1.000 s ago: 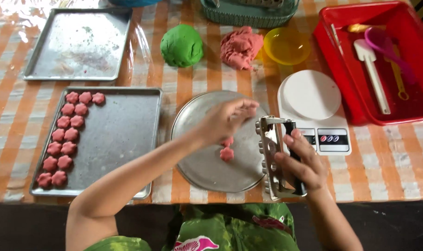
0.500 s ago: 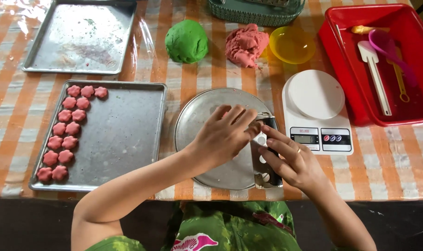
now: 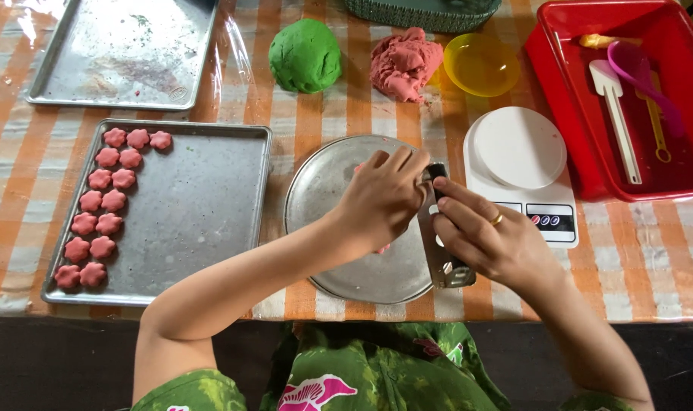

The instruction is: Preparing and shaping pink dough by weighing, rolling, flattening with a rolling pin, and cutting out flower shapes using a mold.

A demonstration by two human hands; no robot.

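Note:
My right hand [image 3: 489,242] grips a long metal mould [image 3: 443,268] that lies along the right edge of a round metal plate [image 3: 327,190]. My left hand [image 3: 380,199] reaches across the plate, its bent fingers closed over the mould's far end. A bit of pink dough [image 3: 382,249] peeks out under the left palm; what lies beneath the hand is hidden. Left of the plate, a baking tray [image 3: 202,205] holds several pink flower-shaped dough pieces [image 3: 101,202] in two columns.
A green dough ball [image 3: 305,55] and a pink dough lump [image 3: 405,62] sit behind the plate, beside a yellow bowl [image 3: 482,64]. A white kitchen scale [image 3: 518,152] stands to the right. A red tray [image 3: 575,99] holds utensils. Another empty baking tray [image 3: 118,53] lies far left.
My left hand has moved from the plate's middle onto the mould's far end. My right hand has laid the mould down along the plate's right edge.

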